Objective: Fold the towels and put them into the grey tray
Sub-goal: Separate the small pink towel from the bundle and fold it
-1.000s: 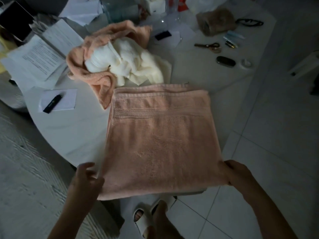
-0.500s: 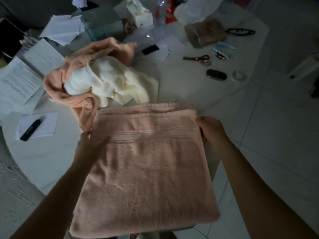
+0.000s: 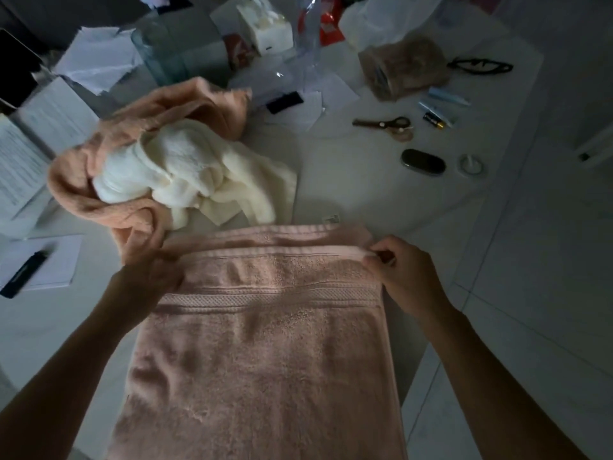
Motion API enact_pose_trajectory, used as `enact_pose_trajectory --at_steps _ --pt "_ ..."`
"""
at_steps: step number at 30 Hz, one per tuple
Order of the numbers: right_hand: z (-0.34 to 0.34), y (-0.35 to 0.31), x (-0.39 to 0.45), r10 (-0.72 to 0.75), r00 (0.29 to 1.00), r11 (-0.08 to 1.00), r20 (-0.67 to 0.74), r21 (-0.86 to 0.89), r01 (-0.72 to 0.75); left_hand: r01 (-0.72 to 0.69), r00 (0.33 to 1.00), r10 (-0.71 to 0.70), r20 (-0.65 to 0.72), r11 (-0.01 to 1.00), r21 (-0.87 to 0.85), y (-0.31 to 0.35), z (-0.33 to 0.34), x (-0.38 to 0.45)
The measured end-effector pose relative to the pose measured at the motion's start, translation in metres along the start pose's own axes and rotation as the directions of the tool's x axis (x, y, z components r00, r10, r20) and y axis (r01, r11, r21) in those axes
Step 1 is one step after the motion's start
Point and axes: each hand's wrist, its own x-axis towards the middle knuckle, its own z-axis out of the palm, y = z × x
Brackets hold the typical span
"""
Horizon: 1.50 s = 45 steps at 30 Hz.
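While the pink towel [image 3: 265, 343] lies spread on the near part of the white table [image 3: 348, 180], with its near end hanging over the table's edge toward the person, both hands sit at its far corners, probably to square the top layer's hem against the layer below before another fold. At far left, papers [image 3: 20, 167] and a black marker [image 3: 23, 272] on a notepad stay outside the working patch. Left hand [image 3: 149, 277]: fingers curled on the left corner of the top layer, apparently gripping it, though blur hides the exact hold. Just beyond it, a crumpled pink towel [image 3: 109, 154] wraps a bunched cream towel [image 3: 185, 177]; both wait unfolded, touching the flat towel's far-left corner. Right hand [image 3: 401, 273]: thumb and fingers pinch the hem at the right corner. Far right, scissors [image 3: 384, 123] and small clutter lie well apart. No grey tray is identifiable, so placing looks some way off.
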Motion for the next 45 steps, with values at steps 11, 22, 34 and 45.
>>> enact_pose_trajectory --at_steps 11,22,34,45 --pt "0.011 -0.021 0.048 -0.022 0.985 0.998 -0.173 0.057 0.033 0.073 0.891 -0.201 -0.408 0.948 -0.309 0.015 0.000 0.027" --pt "0.027 -0.019 -0.040 0.399 0.911 0.901 0.100 0.142 -0.410 -0.337 0.936 0.350 0.014 0.887 0.316 0.046 0.103 -0.084" --pt "0.012 0.004 -0.075 0.395 0.912 0.894 0.106 0.185 -0.409 -0.297 0.953 0.255 0.162 0.889 0.347 0.041 0.097 -0.083" --pt "0.015 0.007 -0.108 0.385 0.923 0.923 0.003 -0.002 -0.385 -0.400 0.912 0.324 0.251 0.834 0.379 0.024 0.095 -0.093"
